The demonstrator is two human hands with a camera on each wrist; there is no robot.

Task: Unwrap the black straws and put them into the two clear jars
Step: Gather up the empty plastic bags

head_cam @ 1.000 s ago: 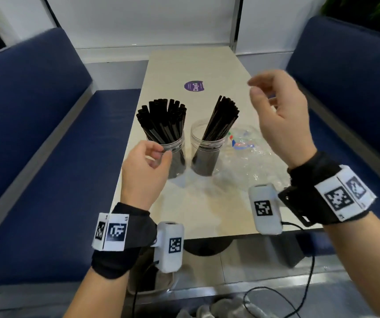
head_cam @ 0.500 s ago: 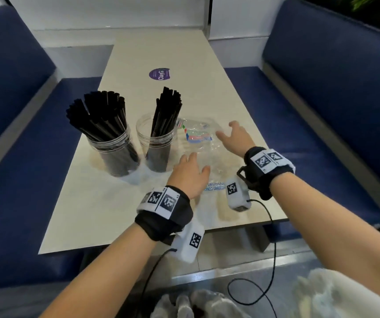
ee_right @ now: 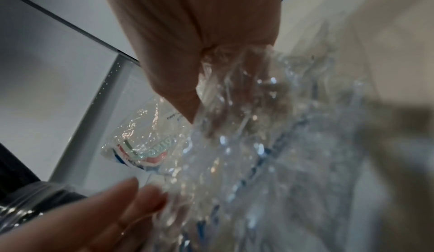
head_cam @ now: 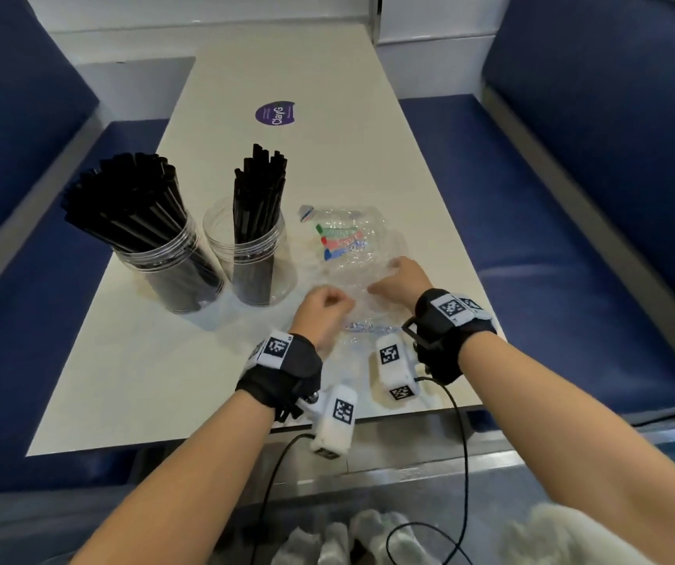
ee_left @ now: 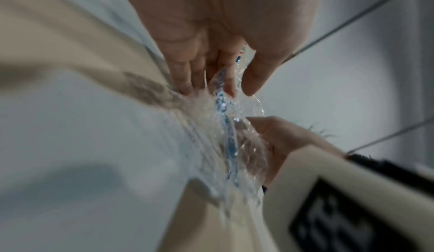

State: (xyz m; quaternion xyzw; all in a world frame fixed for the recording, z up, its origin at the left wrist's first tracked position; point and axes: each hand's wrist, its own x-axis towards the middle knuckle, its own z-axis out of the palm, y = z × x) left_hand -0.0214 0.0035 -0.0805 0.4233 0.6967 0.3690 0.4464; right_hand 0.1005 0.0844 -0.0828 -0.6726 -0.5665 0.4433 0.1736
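Two clear jars stand on the beige table (head_cam: 132, 381): the left jar (head_cam: 168, 271) is packed with black straws (head_cam: 124, 197), and the right jar (head_cam: 258, 258) holds a smaller bunch (head_cam: 260, 185). To their right lies the empty, crumpled clear plastic wrapper (head_cam: 348, 238) with coloured print. My left hand (head_cam: 338, 305) grips its near left part with curled fingers. My right hand (head_cam: 385, 279) grips it just to the right. In the left wrist view my left hand (ee_left: 234, 90) pinches the film (ee_left: 225, 126). The right wrist view has my right hand (ee_right: 199, 98) bunching the film (ee_right: 246, 153).
A purple round sticker (head_cam: 274, 113) lies further back on the table. Blue padded benches run along the left side (head_cam: 22, 320) and the right side (head_cam: 572, 238). Black cables (head_cam: 464, 462) hang off the near table edge, above white cloth (head_cam: 348, 536) below.
Both hands came down from in front of the jars onto the wrapper and closed on it. The view swung so the jars now sit to the left.
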